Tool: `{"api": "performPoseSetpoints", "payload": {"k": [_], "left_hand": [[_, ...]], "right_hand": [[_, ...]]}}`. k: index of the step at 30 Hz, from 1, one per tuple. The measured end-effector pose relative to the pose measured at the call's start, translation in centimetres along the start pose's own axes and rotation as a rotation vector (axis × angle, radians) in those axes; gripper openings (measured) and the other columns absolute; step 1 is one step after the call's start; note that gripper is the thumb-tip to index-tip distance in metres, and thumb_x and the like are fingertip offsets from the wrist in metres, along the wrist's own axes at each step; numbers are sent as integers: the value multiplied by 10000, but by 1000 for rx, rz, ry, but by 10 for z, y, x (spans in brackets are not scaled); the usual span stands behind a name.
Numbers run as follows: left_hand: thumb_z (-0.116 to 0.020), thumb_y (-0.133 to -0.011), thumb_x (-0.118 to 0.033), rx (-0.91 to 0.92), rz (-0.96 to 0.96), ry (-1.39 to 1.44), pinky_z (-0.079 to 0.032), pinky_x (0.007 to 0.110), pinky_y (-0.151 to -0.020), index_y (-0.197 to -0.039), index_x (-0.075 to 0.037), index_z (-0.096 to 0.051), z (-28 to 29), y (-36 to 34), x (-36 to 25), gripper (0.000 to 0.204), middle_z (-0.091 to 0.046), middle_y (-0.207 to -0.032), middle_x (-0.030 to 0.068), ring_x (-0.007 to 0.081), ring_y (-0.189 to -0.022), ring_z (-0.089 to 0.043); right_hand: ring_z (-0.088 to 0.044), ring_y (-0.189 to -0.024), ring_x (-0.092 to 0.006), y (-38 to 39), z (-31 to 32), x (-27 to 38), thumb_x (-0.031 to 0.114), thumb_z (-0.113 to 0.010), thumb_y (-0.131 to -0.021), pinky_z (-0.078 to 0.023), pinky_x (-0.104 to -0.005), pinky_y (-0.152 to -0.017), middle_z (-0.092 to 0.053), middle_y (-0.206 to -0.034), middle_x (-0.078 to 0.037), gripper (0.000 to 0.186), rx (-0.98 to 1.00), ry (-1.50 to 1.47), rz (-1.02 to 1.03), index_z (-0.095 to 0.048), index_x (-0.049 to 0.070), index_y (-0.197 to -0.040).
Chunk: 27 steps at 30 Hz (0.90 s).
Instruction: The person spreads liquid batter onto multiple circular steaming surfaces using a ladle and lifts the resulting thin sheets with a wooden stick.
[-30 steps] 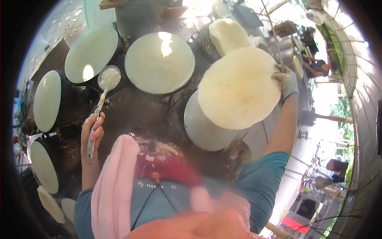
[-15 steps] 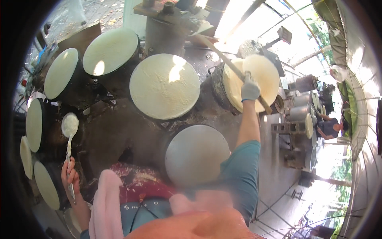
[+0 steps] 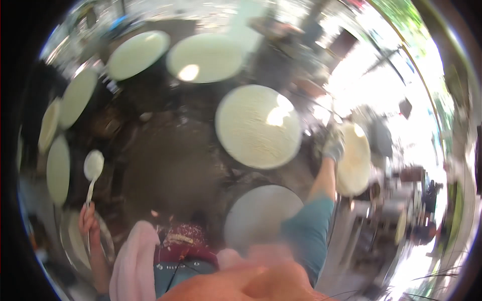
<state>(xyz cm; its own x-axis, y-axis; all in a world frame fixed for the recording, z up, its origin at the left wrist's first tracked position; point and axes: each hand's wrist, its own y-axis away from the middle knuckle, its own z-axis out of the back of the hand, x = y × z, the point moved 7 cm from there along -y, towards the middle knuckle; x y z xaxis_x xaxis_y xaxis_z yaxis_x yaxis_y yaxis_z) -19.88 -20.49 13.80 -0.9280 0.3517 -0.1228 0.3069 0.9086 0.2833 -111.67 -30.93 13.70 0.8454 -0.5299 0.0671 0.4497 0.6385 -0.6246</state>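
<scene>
My left hand (image 3: 89, 221) is closed round the thin handle of a ladle (image 3: 94, 165), held upright at the left with pale batter coating its bowl and neck. My gloved right hand (image 3: 334, 145) reaches far out at the right, beside a round cream-coloured surface (image 3: 353, 159) that stands tilted in view. Motion blur smears the glove, and whether its fingers hold anything cannot be made out. Between the hands, farther off, lies a wide round pan covered with a pale sheet (image 3: 258, 126). Nearer my body is a plain grey round plate or lid (image 3: 261, 218).
Several more round pale-topped pans curve round the left and back, among them one pan (image 3: 206, 57) and another pan (image 3: 139, 55). A pink towel (image 3: 135, 261) hangs at my front. Blurred pots and blocks (image 3: 396, 200) stand at the right, with a person (image 3: 422, 234) beyond.
The view has turned left, so the pans appear farther right. The wooden stick gripped by my right hand before no longer shows clearly. My left hand still holds the ladle.
</scene>
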Motion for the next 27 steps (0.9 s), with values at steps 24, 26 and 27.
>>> {"api": "performPoseSetpoints", "payload": {"k": [24, 26, 27], "left_hand": [[-439, -833, -87, -937, 186, -2258, -483, 456, -641, -948, 39, -514, 343, 280, -287, 186, -613, -790, 222, 363, -764, -615], [-439, -835, -94, -1055, 126, -1959, -483, 437, -630, -939, 33, -522, 367, 274, -308, 184, -611, -790, 223, 354, -745, -618], [-439, -835, -94, -1049, 128, -1947, -483, 437, -630, -939, 33, -522, 391, 275, -311, 184, -611, -790, 223, 354, -745, -618]], "right_hand": [[-541, -1092, -203, 614, 312, 620, 246, -550, -833, -411, -281, -914, -520, -1257, -140, 514, 1389, -688, 394, -450, 34, -1290], [-544, -1079, -205, 620, 319, 628, 256, -557, -826, -416, -277, -906, -531, -1237, -140, 513, 1310, -601, 510, -461, 27, -1275], [-547, -1067, -208, 622, 320, 630, 265, -564, -819, -420, -273, -898, -541, -1217, -140, 512, 1233, -533, 624, -472, 21, -1260]]}}
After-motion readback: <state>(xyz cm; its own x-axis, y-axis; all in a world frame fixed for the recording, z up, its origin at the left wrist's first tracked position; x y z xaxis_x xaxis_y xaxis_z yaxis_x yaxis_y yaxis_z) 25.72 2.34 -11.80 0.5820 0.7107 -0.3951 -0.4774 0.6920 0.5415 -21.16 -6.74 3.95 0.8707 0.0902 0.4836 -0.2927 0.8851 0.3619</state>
